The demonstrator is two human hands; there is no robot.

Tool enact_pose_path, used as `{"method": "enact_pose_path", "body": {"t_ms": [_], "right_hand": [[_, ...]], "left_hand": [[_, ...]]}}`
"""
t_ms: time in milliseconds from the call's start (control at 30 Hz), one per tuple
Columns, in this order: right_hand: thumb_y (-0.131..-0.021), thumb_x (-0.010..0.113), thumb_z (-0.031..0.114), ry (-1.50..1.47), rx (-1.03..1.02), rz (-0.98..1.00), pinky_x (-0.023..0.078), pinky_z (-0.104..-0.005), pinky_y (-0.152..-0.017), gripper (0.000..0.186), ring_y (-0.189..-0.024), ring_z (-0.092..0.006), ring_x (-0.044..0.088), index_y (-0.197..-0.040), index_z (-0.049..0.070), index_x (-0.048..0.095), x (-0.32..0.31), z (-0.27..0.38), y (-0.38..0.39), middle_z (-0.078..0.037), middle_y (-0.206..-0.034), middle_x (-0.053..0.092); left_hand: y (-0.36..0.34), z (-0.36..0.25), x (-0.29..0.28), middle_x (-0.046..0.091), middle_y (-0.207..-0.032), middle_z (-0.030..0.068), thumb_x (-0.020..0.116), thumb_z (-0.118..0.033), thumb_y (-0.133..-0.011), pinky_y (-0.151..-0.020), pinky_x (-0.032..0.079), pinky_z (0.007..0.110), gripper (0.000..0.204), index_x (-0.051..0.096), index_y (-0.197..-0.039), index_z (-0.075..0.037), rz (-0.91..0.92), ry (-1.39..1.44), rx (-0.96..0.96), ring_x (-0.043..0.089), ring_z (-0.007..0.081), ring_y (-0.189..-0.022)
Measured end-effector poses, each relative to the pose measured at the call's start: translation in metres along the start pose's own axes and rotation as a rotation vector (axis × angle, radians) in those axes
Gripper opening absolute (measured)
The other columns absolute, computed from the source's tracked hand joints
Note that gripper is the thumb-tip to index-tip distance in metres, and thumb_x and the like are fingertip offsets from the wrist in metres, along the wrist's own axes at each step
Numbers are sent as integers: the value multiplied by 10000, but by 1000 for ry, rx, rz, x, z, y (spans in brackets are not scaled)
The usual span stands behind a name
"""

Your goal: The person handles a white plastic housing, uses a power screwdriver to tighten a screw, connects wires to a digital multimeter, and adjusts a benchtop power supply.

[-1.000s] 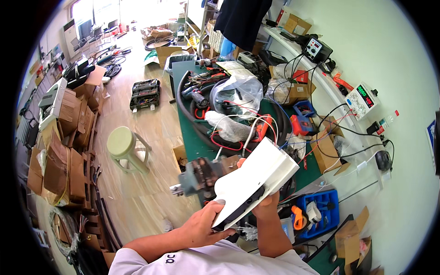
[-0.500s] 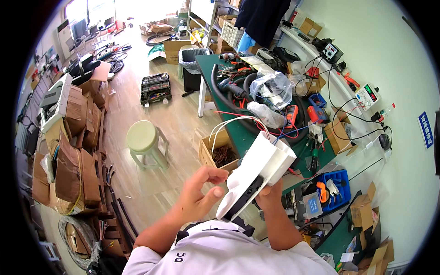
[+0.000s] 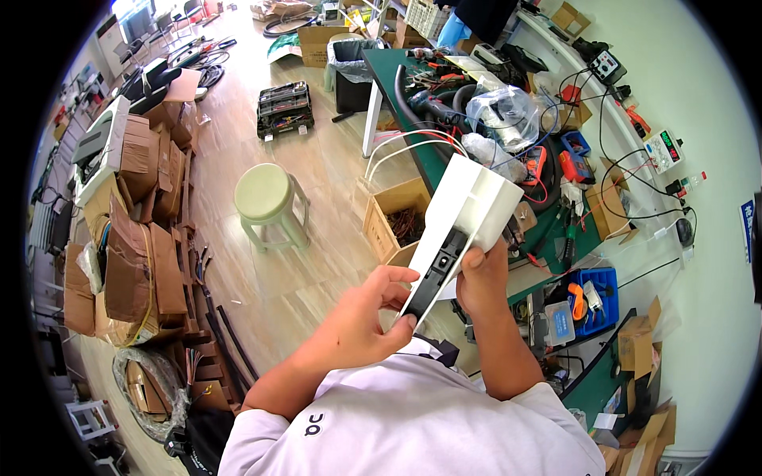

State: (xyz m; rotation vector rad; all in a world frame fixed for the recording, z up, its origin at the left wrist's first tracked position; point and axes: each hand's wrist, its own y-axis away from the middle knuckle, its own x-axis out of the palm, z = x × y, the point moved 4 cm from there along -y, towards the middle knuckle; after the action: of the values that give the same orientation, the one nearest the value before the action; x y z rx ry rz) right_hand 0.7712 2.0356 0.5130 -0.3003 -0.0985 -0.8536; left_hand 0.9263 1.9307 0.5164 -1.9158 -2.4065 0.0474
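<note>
I hold a white plastic housing (image 3: 463, 194) in front of my chest, tilted with its far end up and to the right. A long black insert (image 3: 436, 271) with a small socket-like opening runs along the side facing me. White, red and blue wires (image 3: 406, 144) come out of its far end. My right hand (image 3: 484, 282) grips the housing from the right, thumb against its edge. At the near, narrow end my left hand (image 3: 361, 317) has its thumb on the tip of the insert and its fingers at the left edge, partly hidden behind the housing.
A green-topped bench (image 3: 385, 71) on the right carries tools, thick black hose and plastic bags. Below it stands a wooden box (image 3: 389, 222) of wire scraps. A pale green stool (image 3: 266, 194), an open toolbox (image 3: 284, 109) and stacked cardboard boxes (image 3: 131, 274) are on the left.
The housing has been turned so its black insert faces me more fully. My left hand has come from beside it onto its near end. The view has shifted slightly.
</note>
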Motion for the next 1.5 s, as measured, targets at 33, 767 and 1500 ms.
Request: {"method": "enact_pose_path", "body": {"t_ms": [33, 767, 1500], "right_hand": [[-736, 742, 643, -1, -1, 5, 521, -316, -861, 928, -1019, -166, 637, -1284, -57, 476, 2, 0, 0, -90, -1154, 622], [-623, 904, 504, 68, 60, 91, 506, -306, -881, 1020, -1051, -155, 604, -1334, -12, 385, 27, -43, -15, -81, -1172, 594], [-568, 957, 402, 399, -124, -48, 473, -393, -944, 1076, -1133, -261, 578, -1353, -33, 363, 22, -112, -187, -144, -1246, 531]], "left_hand": [[0, 6, 0, 673, -967, 97, 625, -8, -840, -547, 516, 286, 584, 369, -1364, 6, 34, -22, 25, 665, 175, -895], [-85, 16, -87, 675, -1023, 96, 609, -217, -978, -835, 528, 284, 337, 589, -1192, 43, -339, 477, 33, 660, 149, -901], [-258, -1, -232, 619, -791, 34, 629, -155, -960, -548, 413, 194, 151, 615, -983, -6, -406, 141, 91, 534, 68, -612]]}}
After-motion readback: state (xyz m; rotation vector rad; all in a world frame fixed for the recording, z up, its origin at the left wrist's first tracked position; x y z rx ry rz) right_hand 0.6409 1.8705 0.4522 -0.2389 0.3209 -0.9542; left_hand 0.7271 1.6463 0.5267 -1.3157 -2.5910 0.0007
